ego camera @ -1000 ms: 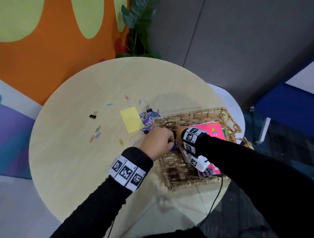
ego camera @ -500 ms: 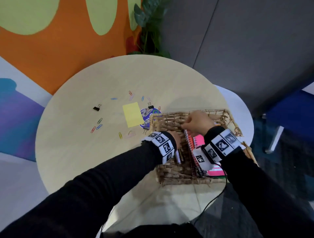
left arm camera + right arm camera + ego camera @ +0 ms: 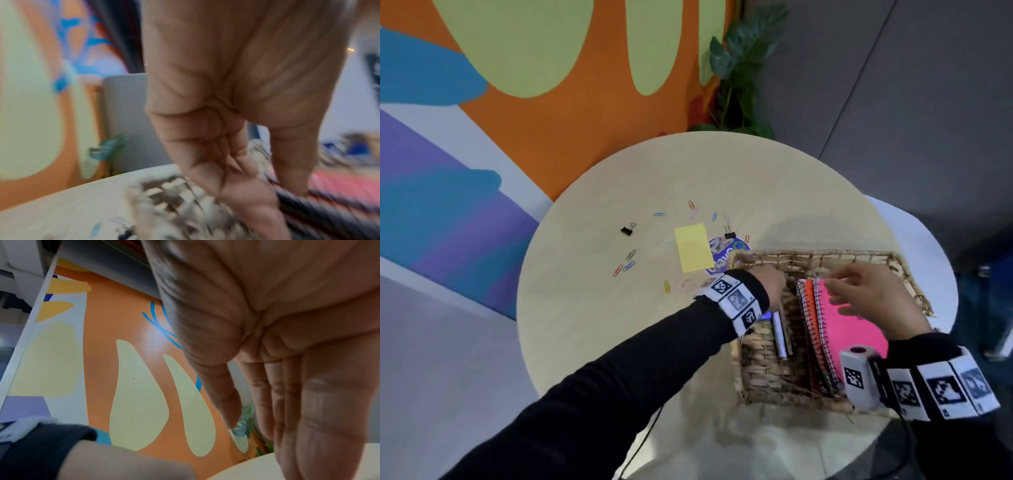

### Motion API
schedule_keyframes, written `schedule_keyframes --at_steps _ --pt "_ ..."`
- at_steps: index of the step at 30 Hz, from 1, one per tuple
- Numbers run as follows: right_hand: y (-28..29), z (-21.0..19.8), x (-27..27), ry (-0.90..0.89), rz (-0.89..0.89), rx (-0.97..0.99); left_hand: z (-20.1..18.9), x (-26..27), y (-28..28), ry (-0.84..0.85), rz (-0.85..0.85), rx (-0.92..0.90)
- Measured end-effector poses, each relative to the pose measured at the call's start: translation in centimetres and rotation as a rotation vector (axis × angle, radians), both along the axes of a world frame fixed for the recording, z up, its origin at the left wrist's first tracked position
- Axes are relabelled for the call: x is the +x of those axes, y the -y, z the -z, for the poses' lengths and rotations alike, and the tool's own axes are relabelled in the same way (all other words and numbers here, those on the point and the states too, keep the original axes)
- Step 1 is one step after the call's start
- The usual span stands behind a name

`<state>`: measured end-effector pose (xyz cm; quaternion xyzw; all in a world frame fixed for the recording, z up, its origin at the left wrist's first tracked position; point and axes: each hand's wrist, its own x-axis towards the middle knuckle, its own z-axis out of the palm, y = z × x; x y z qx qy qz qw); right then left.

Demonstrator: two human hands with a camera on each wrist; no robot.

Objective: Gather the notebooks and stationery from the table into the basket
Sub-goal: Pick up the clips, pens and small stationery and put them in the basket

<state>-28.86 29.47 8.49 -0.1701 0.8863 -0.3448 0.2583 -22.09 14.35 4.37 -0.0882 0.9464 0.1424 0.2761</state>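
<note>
A wicker basket (image 3: 808,255) stands on the right of the round table (image 3: 592,325). Inside it a pink spiral notebook (image 3: 856,339) and an orange one (image 3: 810,308) lean on edge, and a grey pen (image 3: 779,337) lies at the left. My left hand (image 3: 774,284) reaches down into the basket's left part. In the blurred left wrist view its fingers (image 3: 246,191) point straight down, touching dark pens (image 3: 304,206). My right hand (image 3: 859,291) hovers over the pink notebook's far edge with fingers spread, and its palm (image 3: 287,418) is empty.
Left of the basket lie a yellow sticky note (image 3: 694,251), a round purple sticker (image 3: 722,255), two black binder clips (image 3: 626,230) (image 3: 729,234) and several coloured paper clips (image 3: 628,265). A potted plant (image 3: 739,68) stands behind the table by the painted wall.
My left hand went from the basket's rim down into the basket. My right hand moved from the left rim to the far rim, then over the pink notebook.
</note>
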Motion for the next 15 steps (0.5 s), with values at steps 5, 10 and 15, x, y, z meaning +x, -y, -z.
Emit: schedule_keyframes --at_steps 5,10,15 --pt "5.7 -1.6 1.0 -0.082 -0.037 -0.161 0.7 4.8 9.8 -0.512 -0.505 0.232" --pt "15.9 -0.5 3.2 -0.14 -0.214 -0.168 5.1 10.4 19.9 -0.53 -0.86 0.136" --pt "25.4 4.8 6.4 -0.158 -0.377 0.049 9.2 11.9 26.0 -0.484 -1.022 0.083"
